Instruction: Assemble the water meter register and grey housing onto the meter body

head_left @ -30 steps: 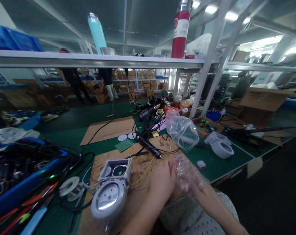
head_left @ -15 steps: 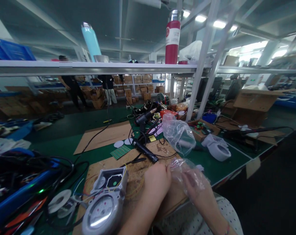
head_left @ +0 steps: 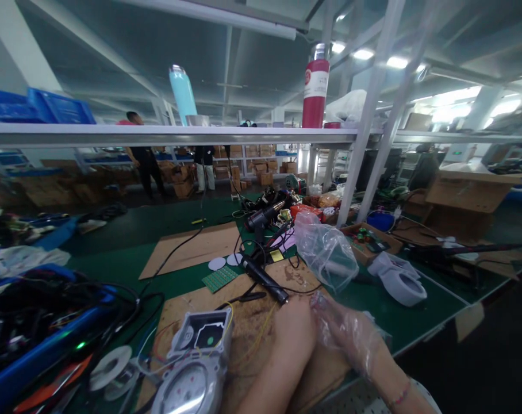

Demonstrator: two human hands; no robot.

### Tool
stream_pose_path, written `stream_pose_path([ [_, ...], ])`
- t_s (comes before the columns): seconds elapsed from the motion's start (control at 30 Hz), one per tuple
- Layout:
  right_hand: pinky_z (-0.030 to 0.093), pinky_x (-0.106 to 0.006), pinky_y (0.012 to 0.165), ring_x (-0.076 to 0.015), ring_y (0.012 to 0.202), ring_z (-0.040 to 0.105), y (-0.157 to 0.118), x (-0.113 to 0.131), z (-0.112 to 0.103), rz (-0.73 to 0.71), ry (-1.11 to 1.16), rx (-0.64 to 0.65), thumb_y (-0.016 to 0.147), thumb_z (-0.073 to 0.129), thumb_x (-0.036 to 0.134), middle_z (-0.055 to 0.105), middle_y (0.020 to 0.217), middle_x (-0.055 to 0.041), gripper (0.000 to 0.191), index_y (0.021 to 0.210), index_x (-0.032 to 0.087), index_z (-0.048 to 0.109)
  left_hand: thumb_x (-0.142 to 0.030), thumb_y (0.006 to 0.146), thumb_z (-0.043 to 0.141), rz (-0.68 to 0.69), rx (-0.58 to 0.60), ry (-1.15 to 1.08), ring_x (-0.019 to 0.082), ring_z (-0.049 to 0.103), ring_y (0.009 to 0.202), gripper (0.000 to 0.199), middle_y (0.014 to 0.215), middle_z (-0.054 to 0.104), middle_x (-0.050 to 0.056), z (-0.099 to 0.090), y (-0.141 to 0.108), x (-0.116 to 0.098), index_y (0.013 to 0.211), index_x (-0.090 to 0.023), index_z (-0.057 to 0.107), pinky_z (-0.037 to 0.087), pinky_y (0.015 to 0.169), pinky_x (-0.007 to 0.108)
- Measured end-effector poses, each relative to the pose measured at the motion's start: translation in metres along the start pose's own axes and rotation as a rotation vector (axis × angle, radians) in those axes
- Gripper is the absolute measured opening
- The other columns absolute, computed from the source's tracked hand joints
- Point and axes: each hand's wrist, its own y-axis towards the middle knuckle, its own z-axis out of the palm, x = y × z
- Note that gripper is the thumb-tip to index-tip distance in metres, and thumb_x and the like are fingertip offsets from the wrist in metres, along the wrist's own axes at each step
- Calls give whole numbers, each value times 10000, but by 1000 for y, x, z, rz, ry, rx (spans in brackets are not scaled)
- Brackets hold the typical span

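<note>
- Presently, I find the left hand [head_left: 296,325] curled, its fingertips hidden, beside a clear plastic bag [head_left: 327,332]; I cannot tell whether it grips anything.
- I record the right hand [head_left: 359,340] inside that bag, its grip unclear.
- Both are over the brown board [head_left: 246,365] on the green tabletop [head_left: 425,319].
- I note a black pen-shaped tool [head_left: 265,280] just beyond the left hand.

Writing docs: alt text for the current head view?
A person's right hand, covered in clear plastic, is close beside their bare left hand over a worn brown board. A gray two-part housing lies to the left; a black cylindrical tool lies just beyond.
</note>
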Motion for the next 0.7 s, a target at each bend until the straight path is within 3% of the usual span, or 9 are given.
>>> stream_pose_path([
  [0.1,615,-444,899,-310,1036,732,6,5,-1,38,-33,45,928,581,359,760,1125,-65,295,1165,312,749,-201,956,475,-2,5,-22,280,743,925,260,1039,748,89,0,-4,0,1077,-208,705,573,779,365],
  [0.23,583,-440,973,-293,1071,715,10,9,5,79,-73,60,973,503,342,741,1156,-114,337,1151,207,755,-228,988,432,-4,15,-48,272,726,997,289,1085,731,89,0,-7,1,1088,-213,703,570,839,367],
  [0.37,554,-414,1030,-263,1119,700,14,15,3,97,-91,92,980,528,367,730,1200,-95,327,1158,204,750,-175,946,472,-33,41,-35,269,731,947,258,1073,712,100,2,-7,2,1051,-194,707,575,797,362],
  [0.5,577,-362,974,-240,1070,716,18,22,-3,88,-113,128,980,561,420,739,1177,-81,334,1179,221,742,-146,924,491,-51,63,-17,271,736,921,254,1078,695,90,5,-7,2,1045,-203,707,580,768,371],
  [0.7,565,-385,958,-249,1053,696,16,21,2,45,-180,132,992,487,284,737,1145,-102,303,1072,203,768,-233,976,475,-69,78,11,270,741,905,251,1114,684,76,7,-8,1,1063,-233,711,592,751,384],
])
